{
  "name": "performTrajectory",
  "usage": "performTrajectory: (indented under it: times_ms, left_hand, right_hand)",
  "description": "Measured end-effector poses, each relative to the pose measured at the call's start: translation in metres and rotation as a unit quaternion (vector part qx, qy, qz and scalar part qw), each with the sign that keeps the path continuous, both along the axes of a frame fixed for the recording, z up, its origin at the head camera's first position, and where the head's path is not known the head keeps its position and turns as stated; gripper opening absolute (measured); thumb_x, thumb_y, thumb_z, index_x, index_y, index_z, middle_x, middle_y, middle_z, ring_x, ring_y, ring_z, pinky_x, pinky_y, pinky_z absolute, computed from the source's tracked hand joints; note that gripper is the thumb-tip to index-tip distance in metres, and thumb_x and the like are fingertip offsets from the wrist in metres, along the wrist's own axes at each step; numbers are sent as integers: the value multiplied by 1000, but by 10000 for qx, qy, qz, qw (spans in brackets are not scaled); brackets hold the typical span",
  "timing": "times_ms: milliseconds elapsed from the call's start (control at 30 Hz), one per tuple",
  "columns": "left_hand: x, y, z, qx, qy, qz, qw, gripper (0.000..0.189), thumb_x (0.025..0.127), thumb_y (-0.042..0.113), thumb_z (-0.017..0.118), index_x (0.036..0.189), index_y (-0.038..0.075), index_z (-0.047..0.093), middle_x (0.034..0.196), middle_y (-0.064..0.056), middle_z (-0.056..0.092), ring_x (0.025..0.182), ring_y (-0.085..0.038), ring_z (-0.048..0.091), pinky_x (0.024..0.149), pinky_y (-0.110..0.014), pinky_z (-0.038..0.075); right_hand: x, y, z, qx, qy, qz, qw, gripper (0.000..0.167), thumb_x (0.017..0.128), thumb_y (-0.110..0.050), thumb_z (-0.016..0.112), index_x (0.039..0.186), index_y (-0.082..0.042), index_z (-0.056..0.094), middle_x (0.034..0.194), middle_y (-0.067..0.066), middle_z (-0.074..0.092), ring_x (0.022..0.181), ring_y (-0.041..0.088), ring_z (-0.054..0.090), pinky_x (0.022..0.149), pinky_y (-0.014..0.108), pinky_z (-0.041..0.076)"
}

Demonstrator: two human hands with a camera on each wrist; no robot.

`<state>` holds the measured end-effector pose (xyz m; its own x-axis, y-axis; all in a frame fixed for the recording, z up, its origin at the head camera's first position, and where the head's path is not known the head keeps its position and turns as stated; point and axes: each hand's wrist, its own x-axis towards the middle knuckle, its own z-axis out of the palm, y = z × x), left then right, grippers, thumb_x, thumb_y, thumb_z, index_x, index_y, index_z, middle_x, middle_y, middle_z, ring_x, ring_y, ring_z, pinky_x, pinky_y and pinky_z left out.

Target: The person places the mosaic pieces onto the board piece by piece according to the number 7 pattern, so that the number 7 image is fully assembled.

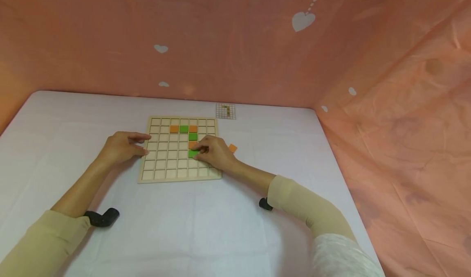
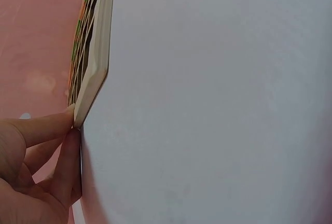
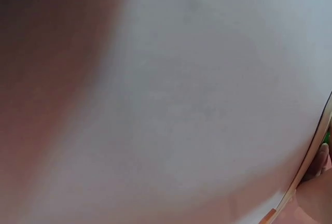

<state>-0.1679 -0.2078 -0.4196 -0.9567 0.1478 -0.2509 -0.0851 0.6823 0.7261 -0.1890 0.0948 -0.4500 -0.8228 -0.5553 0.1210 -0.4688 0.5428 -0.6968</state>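
Observation:
A square wooden grid board (image 1: 162,180) lies on the white table. Orange and green square tiles sit in its cells: a short row near the top and a column running down from that row's right end. My left hand (image 1: 119,148) touches the board's left edge with fingertips and thumb, fingers fairly straight; the left wrist view shows these fingers (image 2: 44,128) against the edge. My right hand (image 1: 217,152) reaches over the board's right side. Its thumb and fingers pinch a green tile (image 1: 192,154) at the column's lower end, partly covering the orange tile (image 1: 192,145) above it.
A loose orange tile (image 1: 232,148) lies on the table just right of the board. Behind the board's top right corner is a small card (image 1: 225,111) with a printed grid pattern. Orange-pink cloth (image 1: 235,43) with hearts hangs behind and at the sides.

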Motion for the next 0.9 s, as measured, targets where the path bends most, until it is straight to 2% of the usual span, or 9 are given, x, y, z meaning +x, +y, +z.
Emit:
performTrajectory:
  times_ms: [267, 500, 667, 900]
  left_hand:
    - [2, 2, -1, -98, 140, 4, 9999, 51, 88, 15, 74, 133, -1, 60, 130, -31, 57, 126, -50, 45, 100, -63, 34]
    - [2, 6, 0, -138, 134, 13, 9998, 51, 88, 14, 72, 134, -2, 58, 132, -32, 55, 128, -51, 43, 102, -64, 33]
    - [1, 6, 1, -161, 123, 40, 9998, 51, 88, 14, 73, 135, -2, 58, 133, -32, 55, 130, -51, 41, 102, -64, 32]
    - [2, 5, 0, -203, 121, 29, 9997, 51, 88, 14, 72, 135, -1, 58, 133, -31, 55, 128, -50, 42, 101, -64, 33]
  right_hand:
    - [1, 5, 2, -42, -185, -46, 9998, 25, 83, -12, 81, 108, -8, 77, 91, -1, 67, 80, 6, 59, 72, 17, 50]
    - [1, 26, 8, -499, -489, -270, 9972, 25, 86, -9, 78, 111, -8, 75, 98, -3, 69, 87, 7, 64, 78, 20, 53]
    - [1, 47, 12, -555, -389, -432, 9968, 24, 87, -6, 76, 110, -7, 75, 100, -1, 70, 90, 10, 64, 81, 22, 53]
    - [3, 78, 10, -356, -199, -850, 9955, 21, 86, -6, 76, 107, -9, 76, 100, -2, 70, 88, 11, 65, 80, 24, 53]
